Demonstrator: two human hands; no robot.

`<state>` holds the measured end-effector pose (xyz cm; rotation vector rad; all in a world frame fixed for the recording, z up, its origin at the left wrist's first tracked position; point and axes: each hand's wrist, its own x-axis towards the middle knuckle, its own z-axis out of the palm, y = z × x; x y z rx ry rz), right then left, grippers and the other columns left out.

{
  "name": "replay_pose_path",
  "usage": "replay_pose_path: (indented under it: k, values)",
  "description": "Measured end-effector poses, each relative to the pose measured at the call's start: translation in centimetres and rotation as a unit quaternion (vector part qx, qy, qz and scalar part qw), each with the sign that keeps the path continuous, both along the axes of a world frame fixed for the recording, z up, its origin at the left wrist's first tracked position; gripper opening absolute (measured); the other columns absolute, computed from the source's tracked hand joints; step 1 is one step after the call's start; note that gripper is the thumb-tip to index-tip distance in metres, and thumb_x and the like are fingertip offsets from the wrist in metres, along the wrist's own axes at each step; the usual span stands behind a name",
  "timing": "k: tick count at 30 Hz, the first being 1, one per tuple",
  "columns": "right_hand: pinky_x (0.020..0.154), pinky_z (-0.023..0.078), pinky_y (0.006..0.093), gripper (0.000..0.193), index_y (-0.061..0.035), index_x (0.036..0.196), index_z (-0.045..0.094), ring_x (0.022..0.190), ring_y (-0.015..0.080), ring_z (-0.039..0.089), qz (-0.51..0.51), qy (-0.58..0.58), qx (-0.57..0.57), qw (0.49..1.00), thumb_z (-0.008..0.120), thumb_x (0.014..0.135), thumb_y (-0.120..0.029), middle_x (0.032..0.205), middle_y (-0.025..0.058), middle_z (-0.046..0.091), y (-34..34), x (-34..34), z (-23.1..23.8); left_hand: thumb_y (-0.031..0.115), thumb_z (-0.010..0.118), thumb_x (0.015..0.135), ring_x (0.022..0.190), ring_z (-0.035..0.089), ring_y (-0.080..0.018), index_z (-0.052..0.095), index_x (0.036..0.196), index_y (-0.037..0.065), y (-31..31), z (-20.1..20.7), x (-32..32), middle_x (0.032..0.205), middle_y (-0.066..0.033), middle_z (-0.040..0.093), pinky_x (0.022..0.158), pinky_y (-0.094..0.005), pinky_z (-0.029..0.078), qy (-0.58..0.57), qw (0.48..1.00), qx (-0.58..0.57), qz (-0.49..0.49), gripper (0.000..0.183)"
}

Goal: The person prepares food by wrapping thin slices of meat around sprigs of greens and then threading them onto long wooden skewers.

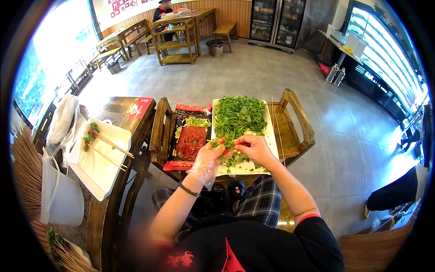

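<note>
My left hand point(206, 162), in a clear plastic glove, is closed on green herb sprigs point(221, 142) with a bit of red meat among them. Meeting it from the right, my bare right hand point(254, 148) pinches the same sprigs. Both are over the near part of a white tray point(273, 136), which has a large pile of leafy herbs point(240, 113) at its far end and loose leaves near me. Just left lies red sliced meat point(191, 139) with pale green leaves point(198, 122) behind it, on black and red packaging point(181, 165). A thin stick point(277, 127) runs along the tray's right edge.
A wooden stand point(297, 131) with raised side handles carries the tray. On the left table, a white tray point(102, 177) holds herb-wrapped skewers point(93, 136), beside a white bucket point(65, 199) and bundled sticks point(25, 167). A person point(165, 9) sits far off; another's leg point(392, 192) shows right.
</note>
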<state>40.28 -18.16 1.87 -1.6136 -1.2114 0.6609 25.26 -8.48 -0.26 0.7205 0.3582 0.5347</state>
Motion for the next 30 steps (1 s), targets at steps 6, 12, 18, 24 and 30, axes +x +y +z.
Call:
replay_pose_path:
  k: [6,12,18,24,30]
  values:
    - [0.057,0.043,0.0242,0.009,0.0001,0.081,0.063,0.064,0.0122,0.054,0.052,-0.179,0.107,0.977,0.064,0.074,-0.005,0.069,0.0054,0.059,0.3,-0.1,0.1,0.003,0.052,0.085,0.085,0.057,-0.0163,0.050,0.102,-0.001,-0.1,0.0,-0.1,0.093,-0.0073,0.056,0.079,-0.0299,0.049,0.038,0.999,0.021,-0.010,0.017]
    - [0.065,0.045,0.0317,0.020,-0.0018,0.094,0.062,0.075,0.0241,0.056,0.067,-0.225,0.159,0.959,0.064,0.074,-0.007,0.083,0.0105,0.055,0.9,-1.2,2.0,0.002,0.055,0.084,0.083,0.055,-0.0115,0.050,0.102,-0.001,-0.1,-1.8,0.2,0.092,-0.0057,0.056,0.075,-0.0252,0.048,0.050,0.991,0.128,0.006,0.019]
    - [0.065,0.046,0.0336,0.012,-0.0004,0.083,0.059,0.076,0.0275,0.055,0.110,-0.292,0.185,0.932,0.062,0.072,-0.003,0.081,0.0097,0.054,1.0,-1.3,1.1,0.003,0.056,0.083,0.082,0.056,-0.0135,0.048,0.104,-0.002,0.0,-1.5,-0.4,0.093,-0.0073,0.056,0.076,-0.0261,0.047,0.028,0.993,0.114,-0.005,0.023]
    - [0.064,0.046,0.0329,0.010,-0.0005,0.082,0.061,0.075,0.0269,0.056,0.129,-0.207,0.132,0.961,0.062,0.072,-0.002,0.081,0.0107,0.055,0.8,-1.1,2.4,0.005,0.057,0.084,0.081,0.056,-0.0138,0.052,0.096,-0.002,0.0,-1.5,-0.6,0.092,-0.0076,0.057,0.076,-0.0265,0.047,0.029,0.995,0.094,0.006,0.015]
    - [0.066,0.046,0.0330,0.010,-0.0029,0.082,0.062,0.077,0.0264,0.056,0.191,-0.272,0.121,0.935,0.061,0.074,-0.008,0.084,0.0091,0.055,3.2,-1.9,2.8,0.001,0.053,0.084,0.080,0.055,-0.0099,0.051,0.099,-0.003,-0.5,-2.0,0.1,0.090,-0.0042,0.056,0.073,-0.0246,0.048,0.041,0.980,0.196,-0.007,0.015]
